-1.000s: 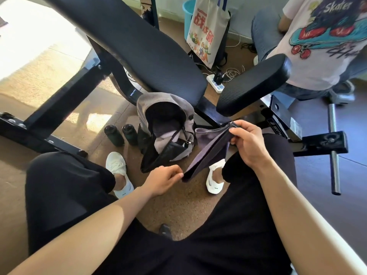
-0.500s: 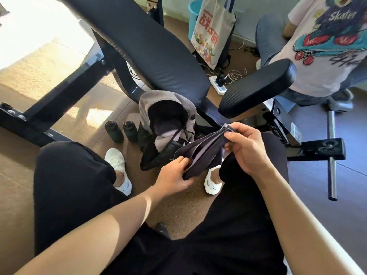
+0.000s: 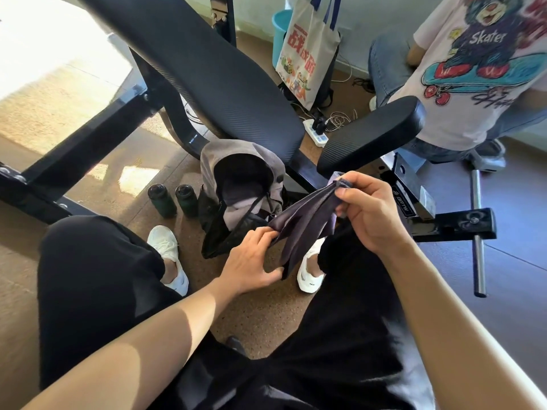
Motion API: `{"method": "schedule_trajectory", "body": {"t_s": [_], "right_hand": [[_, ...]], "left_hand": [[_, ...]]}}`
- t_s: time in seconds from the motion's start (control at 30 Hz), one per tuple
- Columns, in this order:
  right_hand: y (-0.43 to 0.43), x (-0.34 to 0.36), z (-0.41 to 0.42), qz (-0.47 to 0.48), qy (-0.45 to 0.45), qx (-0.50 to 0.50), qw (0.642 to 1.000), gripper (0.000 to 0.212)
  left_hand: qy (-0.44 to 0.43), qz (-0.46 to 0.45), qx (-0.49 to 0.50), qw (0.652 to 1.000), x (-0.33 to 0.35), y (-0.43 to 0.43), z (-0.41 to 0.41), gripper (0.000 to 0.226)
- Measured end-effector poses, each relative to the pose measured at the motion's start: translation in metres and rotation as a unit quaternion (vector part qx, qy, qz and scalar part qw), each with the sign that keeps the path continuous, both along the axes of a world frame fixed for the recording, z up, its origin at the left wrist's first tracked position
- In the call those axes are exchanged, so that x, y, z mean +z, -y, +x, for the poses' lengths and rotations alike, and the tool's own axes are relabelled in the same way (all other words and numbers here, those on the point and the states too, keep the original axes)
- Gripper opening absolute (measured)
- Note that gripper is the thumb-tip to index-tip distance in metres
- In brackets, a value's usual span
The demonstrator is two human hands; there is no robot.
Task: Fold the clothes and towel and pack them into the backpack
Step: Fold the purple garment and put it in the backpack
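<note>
Two ends of folded dark cloth pinched: upper by right hand, lower by left hand, just beside open backpack.

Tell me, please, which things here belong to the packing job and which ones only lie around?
For the job: dark cloth, gripped by the left hand and the right hand; open backpack.
Lying about: two bottles, tote bag, power strip, weight bench, blue bucket.

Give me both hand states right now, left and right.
Left hand: closed, pinching the lower end of the dark cloth.
Right hand: closed, grip on the upper end of the same cloth.
</note>
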State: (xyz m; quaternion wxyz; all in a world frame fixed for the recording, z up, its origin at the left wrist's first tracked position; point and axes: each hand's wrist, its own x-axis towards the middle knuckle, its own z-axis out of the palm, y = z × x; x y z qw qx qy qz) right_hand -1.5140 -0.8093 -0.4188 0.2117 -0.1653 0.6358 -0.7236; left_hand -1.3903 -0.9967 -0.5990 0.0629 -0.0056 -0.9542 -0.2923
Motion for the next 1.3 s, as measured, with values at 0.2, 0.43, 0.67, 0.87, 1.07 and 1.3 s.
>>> {"method": "schedule_trajectory", "body": {"t_s": [0.2, 0.43, 0.67, 0.87, 1.07, 1.3], "right_hand": [[-0.002, 0.006, -0.004, 0.004, -0.013, -0.016, 1.0, 0.007], [0.0, 0.011, -0.01, 0.006, -0.019, -0.032, 0.999, 0.008], [-0.001, 0.004, -0.029, 0.041, -0.048, -0.088, 0.994, 0.008], [-0.004, -0.025, -0.052, 0.16, -0.115, -0.149, 0.969, 0.015], [0.007, -0.054, -0.057, 0.198, -0.096, -0.123, 0.968, 0.014], [0.027, -0.066, -0.061, 0.177, -0.043, -0.138, 0.974, 0.009]], "left_hand": [[-0.011, -0.073, 0.008, 0.997, 0.006, -0.003, -0.001, 0.064], [-0.046, -0.067, 0.094, 0.992, 0.008, 0.003, -0.002, 0.021], [-0.068, 0.014, 0.192, 0.979, 0.007, 0.026, -0.002, 0.017], [-0.017, 0.102, 0.247, 0.963, 0.021, 0.076, -0.012, 0.014], [0.06, 0.197, 0.238, 0.949, 0.063, 0.13, -0.018, 0.025], [0.096, 0.286, 0.192, 0.934, 0.099, 0.171, -0.017, 0.008]]}}
